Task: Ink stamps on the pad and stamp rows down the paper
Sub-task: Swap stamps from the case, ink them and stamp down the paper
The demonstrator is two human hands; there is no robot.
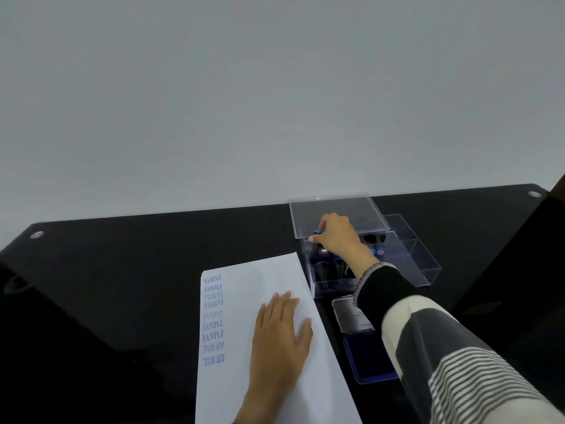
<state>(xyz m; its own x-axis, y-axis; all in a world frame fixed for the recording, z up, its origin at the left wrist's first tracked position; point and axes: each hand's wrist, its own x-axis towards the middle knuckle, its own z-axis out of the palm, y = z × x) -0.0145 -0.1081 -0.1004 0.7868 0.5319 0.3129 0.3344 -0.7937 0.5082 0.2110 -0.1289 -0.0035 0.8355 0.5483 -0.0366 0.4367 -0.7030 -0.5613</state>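
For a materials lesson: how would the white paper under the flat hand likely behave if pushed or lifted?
The paper looks like a thin sheet, so probably light and floppy when lifted. On the glossy black table it may slide easily, which would explain why the left hand presses it flat.

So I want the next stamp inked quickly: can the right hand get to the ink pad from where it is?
Probably yes: the ink pad lies open beneath the right forearm, and the right hand only needs to draw back from the stamp box.

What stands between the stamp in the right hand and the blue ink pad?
Nothing visible. The right hand grips a blue-topped stamp over the clear plastic box; only its own sleeve crosses above the blue ink pad.
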